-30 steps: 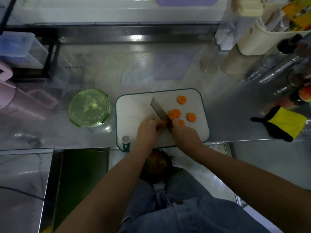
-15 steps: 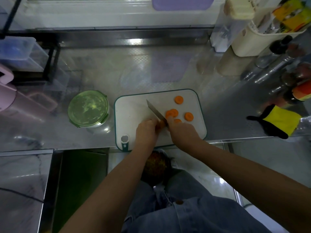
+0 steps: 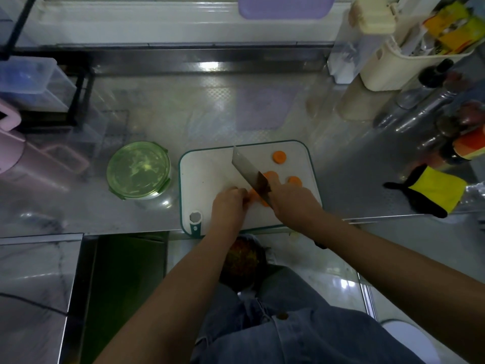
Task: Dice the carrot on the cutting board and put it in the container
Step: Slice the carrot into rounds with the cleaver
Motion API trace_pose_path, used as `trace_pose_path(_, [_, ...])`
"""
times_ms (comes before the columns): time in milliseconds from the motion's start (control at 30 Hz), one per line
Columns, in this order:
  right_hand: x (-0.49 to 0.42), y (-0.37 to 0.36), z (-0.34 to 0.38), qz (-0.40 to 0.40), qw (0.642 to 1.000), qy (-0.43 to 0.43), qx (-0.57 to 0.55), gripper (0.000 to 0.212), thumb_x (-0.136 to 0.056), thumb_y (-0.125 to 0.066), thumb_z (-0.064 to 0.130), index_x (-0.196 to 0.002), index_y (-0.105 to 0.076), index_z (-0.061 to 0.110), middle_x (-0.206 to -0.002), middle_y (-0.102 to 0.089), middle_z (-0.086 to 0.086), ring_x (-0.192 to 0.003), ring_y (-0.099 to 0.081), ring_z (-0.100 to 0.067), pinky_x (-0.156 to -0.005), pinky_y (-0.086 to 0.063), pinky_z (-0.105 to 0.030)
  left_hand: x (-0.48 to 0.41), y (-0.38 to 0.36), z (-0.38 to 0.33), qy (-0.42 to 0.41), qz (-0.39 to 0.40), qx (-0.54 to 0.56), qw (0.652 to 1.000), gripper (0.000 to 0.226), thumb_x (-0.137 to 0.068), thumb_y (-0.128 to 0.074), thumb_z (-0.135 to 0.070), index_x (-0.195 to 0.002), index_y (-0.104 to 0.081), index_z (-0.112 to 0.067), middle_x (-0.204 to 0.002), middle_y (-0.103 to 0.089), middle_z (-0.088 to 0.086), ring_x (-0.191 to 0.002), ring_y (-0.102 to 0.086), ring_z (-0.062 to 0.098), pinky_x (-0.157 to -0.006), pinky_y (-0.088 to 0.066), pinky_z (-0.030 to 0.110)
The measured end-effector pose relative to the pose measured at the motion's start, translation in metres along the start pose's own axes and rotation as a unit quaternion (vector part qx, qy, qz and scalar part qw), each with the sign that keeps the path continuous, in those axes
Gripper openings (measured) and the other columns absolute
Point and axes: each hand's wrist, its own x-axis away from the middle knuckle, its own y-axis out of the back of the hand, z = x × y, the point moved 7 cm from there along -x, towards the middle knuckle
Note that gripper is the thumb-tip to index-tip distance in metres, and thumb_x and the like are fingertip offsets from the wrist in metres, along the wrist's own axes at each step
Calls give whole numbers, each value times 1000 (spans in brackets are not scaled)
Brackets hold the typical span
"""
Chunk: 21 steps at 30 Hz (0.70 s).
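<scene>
On a white, teal-rimmed cutting board (image 3: 207, 174), the left hand (image 3: 227, 207) pinches an orange carrot stub (image 3: 252, 197) in its fingers (image 3: 239, 192), just beside the broad steel knife (image 3: 246, 166) gripped by the right hand (image 3: 291, 203); a slip could nick fingertips so near the blade.

One knife (image 3: 246, 168), one board (image 3: 207, 174), one container (image 3: 138, 170), three loose slices (image 3: 279, 156).

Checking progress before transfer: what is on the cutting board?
Three loose carrot slices, the knife gripped by the right hand, and a carrot piece held by the left hand. The hands and blade cover most of that piece.
</scene>
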Motion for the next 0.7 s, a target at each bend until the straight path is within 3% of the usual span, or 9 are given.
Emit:
trace_pose_path(100, [0,-9,-5,-8,1000,-10,-10,42,-99,-41,21,-138,-30,11,-86,-58,-12,-71,-60,-32,-54,-33,-31,0,0,1,-3,-6,1,1000,21,-92,-57,-28,-92,-71,-13,-89,-67,10,-83,-62,31,-73,-47,36])
trace_pose_path(200, [0,-16,-8,-13,1000,-2,-17,44,-97,-42,17,-139,-29,12,-89,-64,-11,-68,-61,-30,-51,-33,-31,0,0,1,-5,-5,-3,1000,22,-92,-57,-29,-92,-71,-12,-89,-66,10,-83,-62,30,-74,-47,36])
trace_pose_path(467, [-10,-30,-9,22,999,3,-34,38,-98,-38,16,-134,-31,5,-95,-64,-13,-78,-62,-31,-55,-33,-33,-1,-1,0,-11,-4,-7,1000,17,-90,-58,-22,-95,-73,-14,-90,-66,8,-83,-61,27,-71,-41,29])
trace_pose_path(600, [-19,-44,-9,4,999,-1,-51,35,-98,-41,18,-131,-35,5,-97,-64,-15,-80,-62,-31,-55,-36,-34,-3,-3,1,-11,-4,-4,1000,17,-91,-57,-22,-95,-73,-16,-90,-67,7,-82,-62,27,-73,-46,34])
trace_pose_path(700, [-20,-59,-9,-14,999,-20,-31,40,-99,-39,18,-137,-33,6,-100,-61,-15,-82,-61,-30,-58,-43,-35,-3,-5,2,-9,3,-3,1000,20,-94,-56,-27,-95,-72,-15,-89,-66,6,-81,-61,25,-69,-42,29])
